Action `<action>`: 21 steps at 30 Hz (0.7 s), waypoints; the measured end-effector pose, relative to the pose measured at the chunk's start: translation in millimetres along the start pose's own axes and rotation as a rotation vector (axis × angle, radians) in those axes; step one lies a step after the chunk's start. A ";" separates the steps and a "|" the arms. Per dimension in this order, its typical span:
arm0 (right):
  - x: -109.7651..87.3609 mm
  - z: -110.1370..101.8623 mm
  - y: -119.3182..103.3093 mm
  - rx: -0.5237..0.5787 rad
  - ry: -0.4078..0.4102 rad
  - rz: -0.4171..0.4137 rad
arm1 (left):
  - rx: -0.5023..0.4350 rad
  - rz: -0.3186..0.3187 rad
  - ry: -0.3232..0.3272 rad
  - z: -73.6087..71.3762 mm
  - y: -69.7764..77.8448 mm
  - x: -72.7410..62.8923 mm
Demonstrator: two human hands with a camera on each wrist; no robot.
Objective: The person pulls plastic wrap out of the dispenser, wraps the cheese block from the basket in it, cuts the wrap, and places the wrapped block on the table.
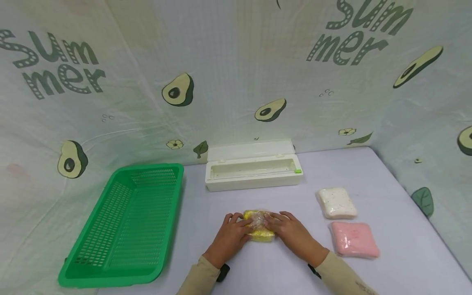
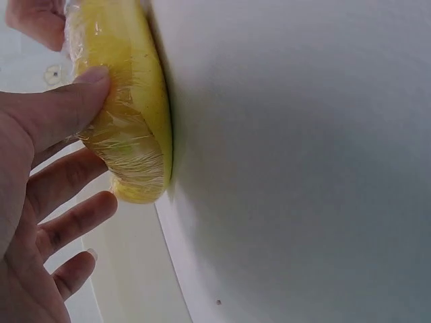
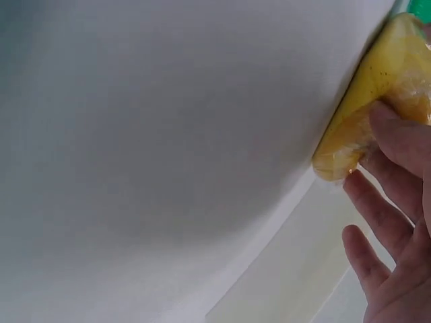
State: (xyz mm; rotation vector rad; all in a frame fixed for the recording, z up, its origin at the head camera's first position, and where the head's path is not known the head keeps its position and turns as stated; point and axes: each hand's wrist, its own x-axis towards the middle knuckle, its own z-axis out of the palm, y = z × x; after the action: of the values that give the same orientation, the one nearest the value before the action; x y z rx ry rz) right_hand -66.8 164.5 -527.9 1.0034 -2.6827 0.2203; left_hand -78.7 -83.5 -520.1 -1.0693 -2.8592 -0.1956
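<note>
A yellow, soft-edged block [image 1: 262, 235] wrapped in clear cling film lies on the table between both hands. My left hand [image 1: 230, 236] pinches its left end, the thumb [image 2: 86, 94] on the near side and the other fingers round the end and top. At the right end, my right hand [image 1: 293, 235] pinches the film and block in the same way, its thumb [image 3: 394, 128] pressed against the near side. The film looks bunched and creased on top and folded at the ends, as the yellow surface [image 2: 138, 74] shows in the left wrist view.
Behind the hands stands a long white film dispenser [image 1: 254, 182], lid raised, with a green slider. A green mesh basket [image 1: 173, 217] stands at left. To the right lie a white wrapped block [image 1: 337, 203] and a pink wrapped block [image 1: 355, 239]. A printed cloth backs the table.
</note>
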 end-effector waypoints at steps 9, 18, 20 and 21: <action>-0.3 -4.0 11.8 0.153 0.147 0.055 | -0.279 -0.143 0.020 3.4 4.1 -1.7; 21.8 -27.5 12.4 0.336 0.106 0.270 | -0.758 -0.265 -0.048 -2.2 13.2 -2.0; 28.5 -29.8 12.5 0.359 0.068 0.313 | -0.797 -0.279 -0.054 -1.0 14.9 -0.6; 31.5 -29.8 12.7 0.363 0.048 0.331 | -0.782 -0.283 -0.050 0.4 15.6 0.4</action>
State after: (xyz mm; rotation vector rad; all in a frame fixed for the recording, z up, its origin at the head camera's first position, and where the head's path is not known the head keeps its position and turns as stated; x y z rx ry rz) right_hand -92.2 161.4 -490.6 0.6180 -2.8077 0.8089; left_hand -68.7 -71.4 -519.0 -0.7128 -3.0071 -1.4040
